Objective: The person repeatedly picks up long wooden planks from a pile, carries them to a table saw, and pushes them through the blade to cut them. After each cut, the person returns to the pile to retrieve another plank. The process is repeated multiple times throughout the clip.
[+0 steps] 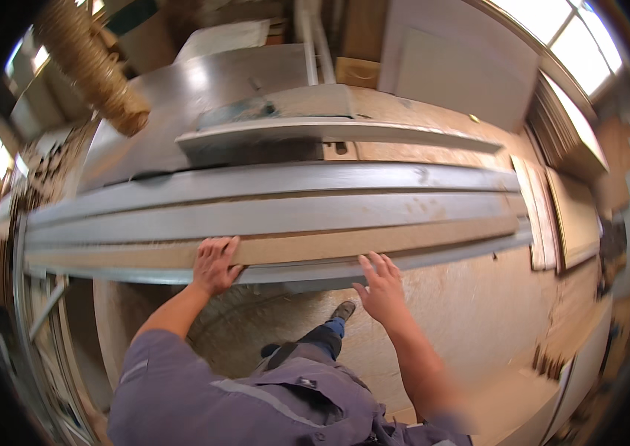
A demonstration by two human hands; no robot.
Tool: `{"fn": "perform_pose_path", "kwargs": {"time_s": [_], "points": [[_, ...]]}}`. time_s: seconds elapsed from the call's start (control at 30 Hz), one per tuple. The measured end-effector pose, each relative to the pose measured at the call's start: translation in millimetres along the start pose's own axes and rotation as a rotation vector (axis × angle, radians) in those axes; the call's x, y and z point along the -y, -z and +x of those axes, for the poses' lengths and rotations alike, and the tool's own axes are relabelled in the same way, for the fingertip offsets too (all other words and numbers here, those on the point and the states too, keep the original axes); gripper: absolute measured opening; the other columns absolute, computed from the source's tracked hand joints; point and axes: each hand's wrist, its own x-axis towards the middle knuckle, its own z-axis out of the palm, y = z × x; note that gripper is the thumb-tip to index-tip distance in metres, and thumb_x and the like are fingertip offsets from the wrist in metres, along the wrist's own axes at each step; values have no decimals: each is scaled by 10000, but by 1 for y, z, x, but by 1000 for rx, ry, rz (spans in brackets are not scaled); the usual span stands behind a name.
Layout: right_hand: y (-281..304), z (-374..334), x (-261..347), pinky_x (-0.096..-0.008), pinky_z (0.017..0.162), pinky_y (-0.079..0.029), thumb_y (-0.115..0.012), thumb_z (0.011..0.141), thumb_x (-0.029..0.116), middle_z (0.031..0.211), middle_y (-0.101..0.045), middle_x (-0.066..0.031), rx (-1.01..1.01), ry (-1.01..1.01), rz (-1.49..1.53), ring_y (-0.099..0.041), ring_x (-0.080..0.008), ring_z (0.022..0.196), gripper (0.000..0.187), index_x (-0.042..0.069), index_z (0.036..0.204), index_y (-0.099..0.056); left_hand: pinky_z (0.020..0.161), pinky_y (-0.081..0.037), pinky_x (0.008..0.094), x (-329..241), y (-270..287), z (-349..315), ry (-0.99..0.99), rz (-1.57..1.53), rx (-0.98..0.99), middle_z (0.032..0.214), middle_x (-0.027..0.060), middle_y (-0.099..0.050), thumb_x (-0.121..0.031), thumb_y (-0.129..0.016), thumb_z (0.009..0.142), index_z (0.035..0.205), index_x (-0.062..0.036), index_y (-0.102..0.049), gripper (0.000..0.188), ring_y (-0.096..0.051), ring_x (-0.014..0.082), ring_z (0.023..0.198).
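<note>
Metal workbench (292, 215) supports a long board (330, 244), the left hand (216, 264) draping uncurled fingers over it, probably for steadiness, the right hand (382, 288) open near its edge.

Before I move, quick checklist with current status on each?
1. Left hand on the brown strip: ok, fingers rest over it.
2. Right hand on the strip: cannot tell; fingertips are at its near edge, contact unclear.
3. Strip running lengthwise along the grey rails: ok.
4. Ribbed hose away from both hands: ok, it hangs at far left.
5. Footing: cannot tell; only one shoe shows clearly.
</note>
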Motion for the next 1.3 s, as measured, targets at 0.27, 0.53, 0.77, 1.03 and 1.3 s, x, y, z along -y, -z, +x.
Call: {"fn": "perform_pose_path", "kwargs": {"time_s": [0.27, 0.53, 0.77, 1.03, 1.3], "points": [[68, 2, -142, -505, 1139, -312, -815, 780, 229, 1454, -464, -150, 145, 108, -17, -390, -381, 1371, 698, 97, 1401, -525, 1128, -281, 464, -149, -29, 77, 37, -48, 59, 1311, 80, -472, -405, -711, 819, 1433, -91, -474, 730, -431, 268, 1247], [73, 46, -272, -508, 1129, -301, -843, 736, 267, 1421, -460, -136, 157, 394, -47, -412, -356, 1325, 793, 116, 1429, -489, 1130, -298, 458, -274, -96, 164, 32, -46, -44, 1297, 68, -468, -431, -750, 764, 1427, -129, -487, 774, -450, 249, 1223], [92, 32, -396, -487, 1062, -351, -851, 699, 226, 1317, -531, -101, 126, 486, 0, -490, -327, 1218, 791, 114, 1410, -522, 1132, -309, 447, -381, -134, 208, 84, -28, -88, 1256, 64, -486, -465, -757, 761, 1422, -171, -495, 769, -461, 254, 1216], [120, 11, -558, -487, 1045, -366, -838, 698, 196, 1314, -533, -133, 151, 557, -55, -506, -345, 1188, 808, 63, 1420, -501, 1115, -317, 460, -503, -207, 280, 25, -26, -76, 1255, 87, -500, -511, -720, 784, 1421, -135, -500, 772, -477, 278, 1178], [156, -24, -728, -521, 1028, -416, -652, 928, 339, 1385, -515, -251, 270, 564, -166, -492, -447, 1219, 658, 55, 1478, -429, 1114, -327, 458, -645, -271, 347, 28, -143, -111, 1243, 97, -511, -468, -740, 776, 1408, -87, -494, 778, -465, 274, 1203]]}}
